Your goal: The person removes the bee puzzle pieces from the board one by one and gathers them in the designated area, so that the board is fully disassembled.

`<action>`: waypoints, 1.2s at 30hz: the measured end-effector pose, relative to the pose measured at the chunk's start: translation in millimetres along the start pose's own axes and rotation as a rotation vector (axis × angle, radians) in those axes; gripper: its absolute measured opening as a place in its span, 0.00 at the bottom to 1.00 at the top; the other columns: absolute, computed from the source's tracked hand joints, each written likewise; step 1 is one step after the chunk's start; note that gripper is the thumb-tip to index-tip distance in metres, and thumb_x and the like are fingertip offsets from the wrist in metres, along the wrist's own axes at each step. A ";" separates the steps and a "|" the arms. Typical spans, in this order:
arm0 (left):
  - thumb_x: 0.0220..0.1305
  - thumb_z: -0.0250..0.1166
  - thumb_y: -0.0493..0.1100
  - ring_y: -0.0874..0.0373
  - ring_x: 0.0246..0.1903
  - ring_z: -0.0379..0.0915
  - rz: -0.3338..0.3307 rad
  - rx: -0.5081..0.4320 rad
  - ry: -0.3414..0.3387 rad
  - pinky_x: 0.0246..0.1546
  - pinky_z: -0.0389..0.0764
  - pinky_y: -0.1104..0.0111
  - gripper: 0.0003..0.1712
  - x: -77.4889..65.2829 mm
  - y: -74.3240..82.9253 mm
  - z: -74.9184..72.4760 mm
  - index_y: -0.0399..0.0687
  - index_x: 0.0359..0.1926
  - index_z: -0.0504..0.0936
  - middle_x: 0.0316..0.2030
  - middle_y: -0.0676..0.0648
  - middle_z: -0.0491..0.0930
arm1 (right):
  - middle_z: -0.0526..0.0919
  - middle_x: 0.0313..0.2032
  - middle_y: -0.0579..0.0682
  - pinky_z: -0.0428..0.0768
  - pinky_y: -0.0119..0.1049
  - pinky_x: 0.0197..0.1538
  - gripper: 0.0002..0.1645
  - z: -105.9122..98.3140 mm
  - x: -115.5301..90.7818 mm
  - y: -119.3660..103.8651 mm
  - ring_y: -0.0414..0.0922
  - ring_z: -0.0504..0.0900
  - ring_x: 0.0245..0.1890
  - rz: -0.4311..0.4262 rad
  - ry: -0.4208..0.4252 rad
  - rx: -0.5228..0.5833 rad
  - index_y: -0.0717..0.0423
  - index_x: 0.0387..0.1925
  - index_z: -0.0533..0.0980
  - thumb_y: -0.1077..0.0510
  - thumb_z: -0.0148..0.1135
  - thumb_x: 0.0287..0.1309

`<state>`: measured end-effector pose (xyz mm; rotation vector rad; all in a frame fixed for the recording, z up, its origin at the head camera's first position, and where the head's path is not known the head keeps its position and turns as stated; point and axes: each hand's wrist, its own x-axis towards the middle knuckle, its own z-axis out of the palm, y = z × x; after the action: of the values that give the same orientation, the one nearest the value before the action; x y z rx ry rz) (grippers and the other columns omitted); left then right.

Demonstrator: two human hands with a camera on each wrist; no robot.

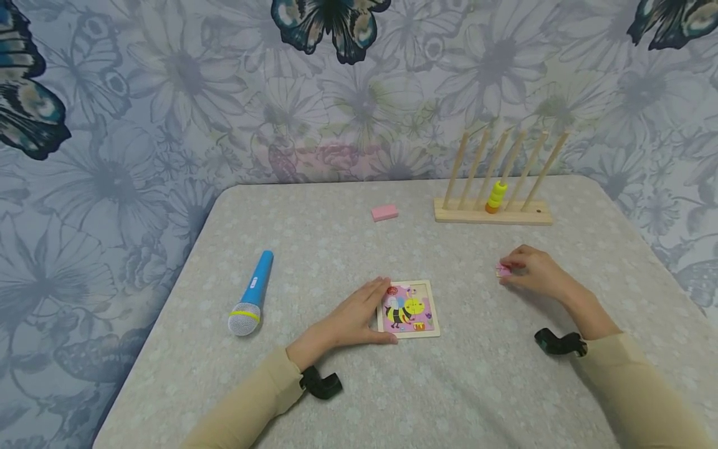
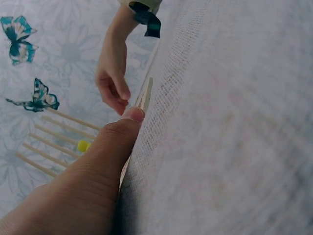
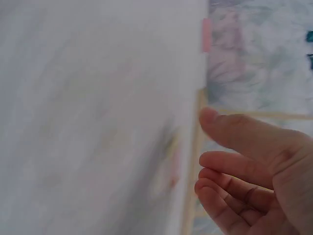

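Note:
A small wooden-framed puzzle [image 1: 412, 309] with a bee picture lies on the table. My left hand [image 1: 354, 316] rests along its left side, fingers at the upper corner and thumb by the lower one. In the left wrist view, the thumb [image 2: 110, 147] touches the edge of the frame [image 2: 146, 94]. Farther right, my right hand [image 1: 533, 271] is down at a small pink puzzle piece [image 1: 503, 270]. In the right wrist view, a blurred pink-and-yellow piece [image 3: 174, 159] shows just beyond the fingertips, while thumb and fingers of the right hand [image 3: 249, 171] stand apart.
A blue toy microphone [image 1: 252, 293] lies at the left. Behind the puzzle is a pink block [image 1: 384, 212]. A wooden stand [image 1: 493, 216] with upright rods and a short stack of yellow and orange beads [image 1: 496, 196] stands at the back right, close to the patterned wall [image 1: 336, 125].

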<state>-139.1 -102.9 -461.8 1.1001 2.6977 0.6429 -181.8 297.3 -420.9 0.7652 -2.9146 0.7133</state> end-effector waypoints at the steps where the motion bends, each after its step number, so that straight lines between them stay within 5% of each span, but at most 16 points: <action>1: 0.49 0.60 0.75 0.55 0.71 0.38 0.003 -0.005 -0.001 0.68 0.46 0.64 0.65 0.4 0.2 0.4 0.41 0.74 0.43 0.72 0.43 0.46 | 0.78 0.37 0.55 0.77 0.45 0.36 0.22 0.5 1.3 -6.3 0.51 0.77 0.35 -0.017 0.024 0.005 0.69 0.43 0.80 0.59 0.73 0.48; 4: 0.48 0.59 0.76 0.55 0.71 0.38 0.001 0.000 -0.006 0.68 0.46 0.64 0.66 1.0 -0.4 1.3 0.42 0.74 0.43 0.72 0.43 0.46 | 0.79 0.37 0.55 0.79 0.46 0.37 0.22 8.8 8.1 -36.8 0.51 0.79 0.36 -0.083 0.056 0.092 0.67 0.46 0.79 0.61 0.72 0.48; 8: 0.48 0.60 0.76 0.55 0.71 0.39 0.003 0.017 -0.006 0.68 0.47 0.64 0.66 -0.2 -2.4 0.1 0.41 0.74 0.43 0.72 0.44 0.46 | 0.82 0.40 0.54 0.80 0.47 0.42 0.22 34.7 19.8 -85.0 0.50 0.80 0.39 -0.180 -0.031 0.211 0.65 0.48 0.78 0.59 0.70 0.52; 13: 0.49 0.61 0.75 0.53 0.70 0.40 0.040 0.007 0.000 0.68 0.48 0.62 0.66 -0.2 -1.6 -2.3 0.39 0.73 0.44 0.72 0.41 0.47 | 0.82 0.43 0.52 0.78 0.46 0.47 0.20 60.8 23.0 -118.3 0.48 0.78 0.44 -0.198 -0.123 0.116 0.62 0.48 0.79 0.58 0.68 0.54; 20: 0.49 0.62 0.74 0.53 0.70 0.41 0.040 0.008 0.012 0.68 0.49 0.62 0.66 -0.4 -0.1 -1.5 0.38 0.73 0.44 0.71 0.40 0.48 | 0.81 0.43 0.53 0.77 0.46 0.49 0.21 70.7 18.1 -124.6 0.49 0.77 0.46 -0.214 -0.132 0.003 0.62 0.47 0.80 0.57 0.70 0.52; 36: 0.48 0.61 0.75 0.55 0.70 0.40 0.023 0.014 0.019 0.68 0.48 0.63 0.65 -1.0 -2.0 0.7 0.40 0.73 0.45 0.72 0.42 0.48 | 0.75 0.39 0.48 0.76 0.32 0.36 0.20 72.2 21.2 -121.8 0.40 0.72 0.34 -0.265 -0.098 0.096 0.60 0.46 0.80 0.59 0.72 0.50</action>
<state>-139.5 -104.6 -463.3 1.1363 2.7133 0.6416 -137.3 161.6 -430.6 1.2005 -2.7993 0.8120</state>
